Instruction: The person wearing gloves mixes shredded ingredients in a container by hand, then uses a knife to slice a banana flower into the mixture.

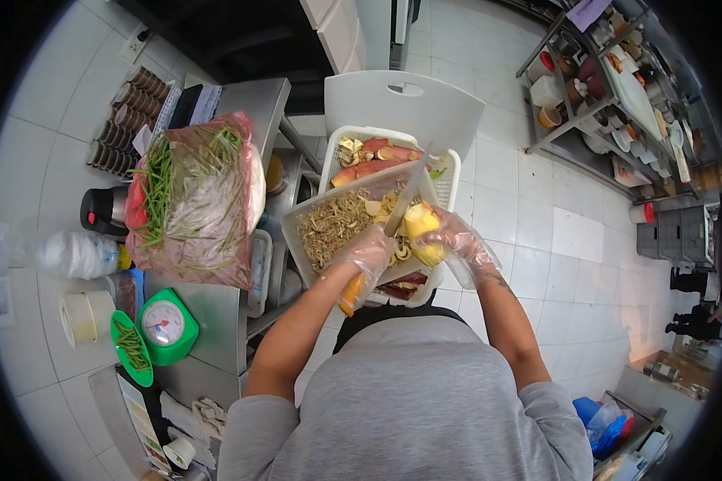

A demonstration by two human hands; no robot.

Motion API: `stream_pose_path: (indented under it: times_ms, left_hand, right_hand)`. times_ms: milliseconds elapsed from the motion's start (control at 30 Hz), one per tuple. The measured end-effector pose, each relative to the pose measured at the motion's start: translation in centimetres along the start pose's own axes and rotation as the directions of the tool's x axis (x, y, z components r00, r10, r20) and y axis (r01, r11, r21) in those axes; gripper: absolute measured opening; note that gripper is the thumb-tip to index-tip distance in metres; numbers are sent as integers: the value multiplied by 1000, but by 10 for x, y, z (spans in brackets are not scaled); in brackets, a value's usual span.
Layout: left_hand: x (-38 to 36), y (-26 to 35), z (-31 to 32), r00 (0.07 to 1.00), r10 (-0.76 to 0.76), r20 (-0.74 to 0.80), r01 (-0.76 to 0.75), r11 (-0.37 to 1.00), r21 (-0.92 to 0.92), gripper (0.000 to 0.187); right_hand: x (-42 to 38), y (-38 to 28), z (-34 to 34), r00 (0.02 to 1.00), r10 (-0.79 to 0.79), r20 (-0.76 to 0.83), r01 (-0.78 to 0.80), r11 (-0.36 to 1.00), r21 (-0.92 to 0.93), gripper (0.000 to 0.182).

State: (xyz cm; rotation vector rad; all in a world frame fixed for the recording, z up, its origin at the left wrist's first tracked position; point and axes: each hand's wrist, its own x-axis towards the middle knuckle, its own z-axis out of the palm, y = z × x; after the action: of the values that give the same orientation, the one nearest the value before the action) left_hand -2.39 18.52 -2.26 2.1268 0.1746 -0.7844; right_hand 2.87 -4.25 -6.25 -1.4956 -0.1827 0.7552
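Note:
My left hand (369, 247), in a clear plastic glove, is closed around the orange handle of a large knife (407, 196). Its long blade points up and away over the tub. In my gloved right hand (461, 240) is a peeled yellow piece of fruit or vegetable (419, 220), partly covered by my fingers; I cannot tell its kind. The knife blade lies close beside this piece. Both hands are over a translucent tub (297, 228) of small brownish strips (334, 224) and pale yellow slices. Beneath sits a white basket (455, 178) holding long red-skinned pieces (377, 164).
A grey chair (449, 104) carries the basket. On the left, a steel table (217, 313) holds a plastic bag (208, 216) of green beans (159, 188) and a green scale (166, 329). A metal rack (565, 132) with dishes stands at the far right.

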Motion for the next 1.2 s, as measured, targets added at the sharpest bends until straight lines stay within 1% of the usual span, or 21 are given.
stream_pose_path:
  times_ms: [133, 167, 233, 267, 333, 367, 400, 433, 467, 533, 633, 733, 767, 833, 867, 900, 933, 1000, 1033, 1133, 1200]
  left_hand:
    - [20, -20, 5, 996, -17, 83, 29, 988, -150, 39]
    - [21, -24, 6, 990, -54, 133, 88, 958, -273, 37]
    - [13, -19, 2, 965, -107, 241, 217, 841, -496, 33]
    - [14, -19, 2, 962, -123, 245, 232, 839, -492, 32]
    - [17, -17, 3, 954, -154, 256, 264, 834, -484, 30]
    - [17, -15, 7, 988, -110, 110, 142, 924, -355, 29]
    - [12, -8, 11, 999, -39, -28, 32, 980, -198, 28]
    - [6, 0, 11, 987, 56, -151, -60, 998, -22, 27]
    - [-3, 7, 10, 988, 72, -137, -57, 993, 107, 27]
    - [-22, 25, 3, 990, 98, -106, -54, 933, 356, 29]
    - [-23, -7, 12, 958, 248, -140, -178, 906, 383, 26]
    - [-28, -4, 8, 982, 161, -93, -118, 927, 356, 28]
    - [-24, -4, 10, 989, 104, -107, -62, 939, 339, 30]
    - [-14, -6, 18, 991, -20, -135, 60, 952, 300, 33]
    - [-8, -8, 20, 987, -29, -156, 71, 959, 273, 34]
    - [-4, -9, 22, 984, -37, -174, 80, 967, 244, 35]
    - [0, -9, 24, 981, -43, -190, 85, 973, 216, 36]
    - [2, -13, 19, 990, -16, -142, 45, 977, 209, 38]
    - [0, -16, 15, 993, -7, -120, 31, 978, 204, 39]
    - [-9, -20, 8, 995, 33, -98, -11, 974, 226, 40]
    - [-12, -22, 14, 989, 62, -132, -42, 987, 153, 39]
  right_hand:
    - [2, -10, 2, 994, 106, -4, -106, 982, -156, 80]
    - [1, -12, 2, 991, 137, 0, -134, 970, -203, 82]
    - [3, 1, -1, 994, 112, -9, -111, 970, -214, 80]
    - [4, 8, -2, 995, 98, -11, -98, 971, -219, 78]
    - [4, 12, -2, 995, 92, 26, -87, 985, -147, 78]
    - [5, 15, -3, 995, 87, 42, -82, 991, -110, 78]
    - [8, 22, -7, 993, 93, 75, -85, 992, -97, 77]
    - [12, 29, -12, 989, 99, 109, -90, 992, -85, 77]
    - [15, 38, -15, 984, 105, 143, -96, 993, -72, 76]
    - [8, 23, -7, 993, 78, 93, -77, 997, -15, 73]
    - [7, 20, -10, 997, 31, 68, -33, 999, 29, 68]
    - [3, 14, -6, 995, 37, 88, -44, 996, 76, 64]
    - [4, 10, -4, 994, 45, 101, -54, 994, 90, 63]
    - [11, 22, -6, 983, 62, 174, -48, 995, -85, 60]
    - [14, 30, -8, 975, 75, 207, -40, 985, -170, 58]
    - [11, 27, 4, 960, -33, 277, 43, 999, -30, 62]
    - [10, 28, 9, 979, 15, 205, 1, 997, -77, 63]
    - [9, 28, 13, 994, 98, 44, -89, 982, -164, 65]
    - [-1, 11, 16, 999, 22, 49, -21, 1000, -18, 63]
    - [-15, -16, 20, 992, 128, -1, -125, 976, 179, 65]
    - [-19, -11, 18, 974, 219, -62, -189, 930, 317, 64]
